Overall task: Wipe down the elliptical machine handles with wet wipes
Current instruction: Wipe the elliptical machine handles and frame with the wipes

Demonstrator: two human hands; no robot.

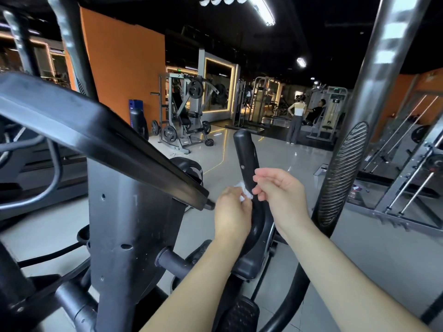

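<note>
handle point(245, 154): one; black, smooth moulded plastic, curved, upright.
wipe point(242, 193): one; white, crumpled, against the handle's left side.
left hand point(231, 212): curled, gripping wipe.
right hand point(280, 190): fingers curled at handle; hold unclear.

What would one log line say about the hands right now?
left hand: holds wet wipe against elliptical handle | right hand: fingers curled at handle, grip unclear

Handle point(245, 154) between left hand point(231, 214), right hand point(280, 195); wipe point(244, 194) seemingly at handle's left.
</note>
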